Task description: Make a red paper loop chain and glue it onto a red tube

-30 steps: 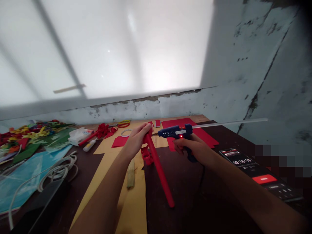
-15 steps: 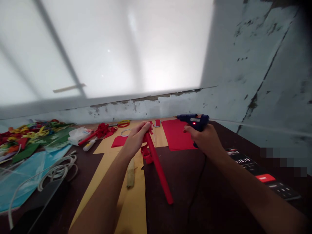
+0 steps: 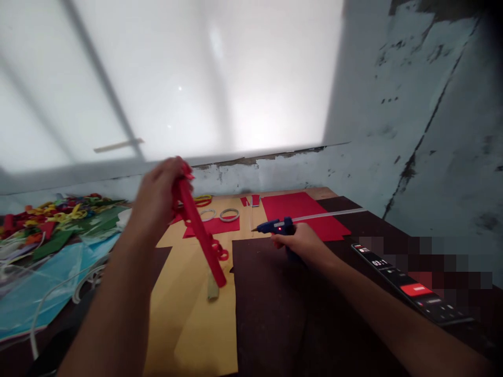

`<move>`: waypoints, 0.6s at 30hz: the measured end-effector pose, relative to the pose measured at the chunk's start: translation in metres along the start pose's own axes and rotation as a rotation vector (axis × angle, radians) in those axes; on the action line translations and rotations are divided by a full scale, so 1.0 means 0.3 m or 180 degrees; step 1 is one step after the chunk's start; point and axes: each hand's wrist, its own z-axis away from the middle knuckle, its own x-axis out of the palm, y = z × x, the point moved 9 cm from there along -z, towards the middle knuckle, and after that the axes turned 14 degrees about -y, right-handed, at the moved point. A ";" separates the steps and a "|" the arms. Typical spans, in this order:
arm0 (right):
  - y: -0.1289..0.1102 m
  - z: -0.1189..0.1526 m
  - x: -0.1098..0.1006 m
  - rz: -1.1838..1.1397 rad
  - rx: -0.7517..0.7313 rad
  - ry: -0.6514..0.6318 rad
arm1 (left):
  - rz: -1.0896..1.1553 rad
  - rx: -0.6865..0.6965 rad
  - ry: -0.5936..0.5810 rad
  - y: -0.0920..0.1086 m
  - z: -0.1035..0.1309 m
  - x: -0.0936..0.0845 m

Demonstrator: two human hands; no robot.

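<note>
My left hand (image 3: 157, 196) is closed around the upper end of a red paper tube (image 3: 202, 238), which slants down to the right above the yellow paper (image 3: 196, 335). Curled red paper pieces (image 3: 220, 251) show beside the tube's lower part; whether they are fixed to it I cannot tell. My right hand (image 3: 304, 241) grips a dark blue hot glue gun (image 3: 273, 226) with a lit red light. Its nozzle points left, and a long clear glue stick (image 3: 330, 214) sticks out of its back.
Red sheets (image 3: 306, 209) lie behind the glue gun. Two tape rolls (image 3: 229, 214) rest near a smaller red sheet (image 3: 220, 225). A phone (image 3: 408, 285) lies at right. Coloured scraps (image 3: 58, 209), blue plastic (image 3: 51, 288) and a white cable (image 3: 35, 324) spread over the left.
My left hand has moved left and up with the red tube. My right hand has lowered the glue gun and brought it left. The tape roll behind my left hand now shows.
</note>
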 end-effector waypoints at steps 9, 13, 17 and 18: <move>-0.044 -0.001 0.266 -0.0479 -0.0119 -0.0814 | -0.1560 0.0434 0.1751 0.327 0.129 -0.325; -0.035 -0.016 0.417 -0.0922 0.0166 -0.1219 | -0.1294 0.0639 0.1045 0.220 0.057 -0.258; -0.057 -0.036 0.460 0.0022 0.0136 -0.1163 | -0.1174 0.0478 0.0603 0.075 0.013 -0.172; -0.068 -0.039 0.452 0.0466 0.0135 -0.1065 | -0.1081 0.0409 0.0501 0.046 0.007 -0.151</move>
